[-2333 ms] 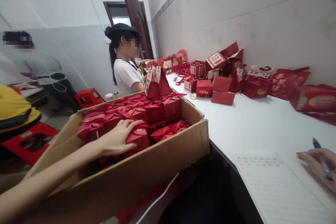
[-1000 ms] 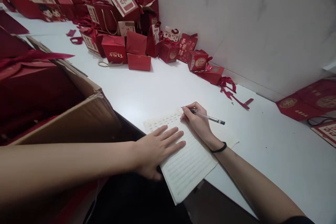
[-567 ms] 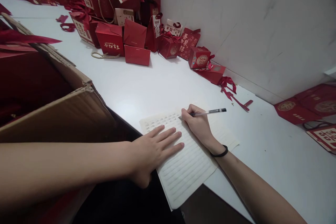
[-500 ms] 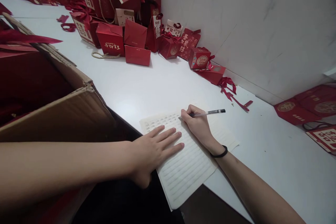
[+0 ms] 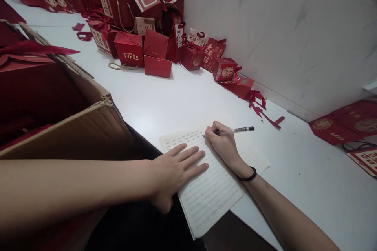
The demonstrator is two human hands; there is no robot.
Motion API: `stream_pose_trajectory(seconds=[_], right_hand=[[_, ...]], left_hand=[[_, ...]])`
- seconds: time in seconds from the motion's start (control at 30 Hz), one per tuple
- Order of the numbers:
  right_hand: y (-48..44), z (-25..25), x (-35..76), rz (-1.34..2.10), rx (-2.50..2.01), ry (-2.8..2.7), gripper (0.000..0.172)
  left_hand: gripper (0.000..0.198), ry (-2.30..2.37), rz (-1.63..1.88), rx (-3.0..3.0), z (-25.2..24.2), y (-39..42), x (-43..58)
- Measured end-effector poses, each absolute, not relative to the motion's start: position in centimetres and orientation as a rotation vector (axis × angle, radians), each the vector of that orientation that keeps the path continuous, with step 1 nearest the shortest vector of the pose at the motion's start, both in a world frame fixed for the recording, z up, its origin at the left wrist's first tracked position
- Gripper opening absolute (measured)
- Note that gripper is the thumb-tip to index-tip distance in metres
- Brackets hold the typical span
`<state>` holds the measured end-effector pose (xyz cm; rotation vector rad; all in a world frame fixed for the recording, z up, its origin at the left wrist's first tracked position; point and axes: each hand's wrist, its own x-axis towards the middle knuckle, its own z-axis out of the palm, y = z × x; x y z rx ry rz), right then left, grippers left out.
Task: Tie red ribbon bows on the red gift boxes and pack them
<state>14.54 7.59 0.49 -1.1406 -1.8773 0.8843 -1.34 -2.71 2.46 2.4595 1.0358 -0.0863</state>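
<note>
Lined paper (image 5: 212,200) lies at the table's front edge, its lower part hanging past it, with rows of handwriting near the top. My left hand (image 5: 176,168) rests flat on the left side of the sheet, fingers spread, holding nothing. Closed round a clear pen with a black end (image 5: 243,129) is my right hand (image 5: 222,143); the pen's tip is at the written lines. A black band (image 5: 249,175) circles my right wrist.
Red gift boxes (image 5: 157,66) and bags stand along the marbled wall (image 5: 265,15) on the white table (image 5: 141,102). An open cardboard box (image 5: 88,125) holding red items is at the left. Red ribbon (image 5: 266,115) and more red bags (image 5: 338,125) lie to the right.
The whole view has shifted slightly, so things appear a little lower and further right. Both hands keep their places on the paper, the pen still in my right hand.
</note>
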Motion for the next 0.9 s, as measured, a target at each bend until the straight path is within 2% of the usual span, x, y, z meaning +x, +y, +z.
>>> stream_pose_trajectory(seconds=[0.7, 0.9], right_hand=[[7.53, 0.39, 14.47, 0.845, -1.119, -1.857, 0.032], [8.4, 0.12, 14.95, 1.183, -1.093, -1.391, 0.035]], left_hand=[[0.113, 1.019, -0.128, 2.499, 2.34, -2.65, -1.33], [0.109, 1.047, -0.192, 2.569, 2.16, -2.91, -1.39]])
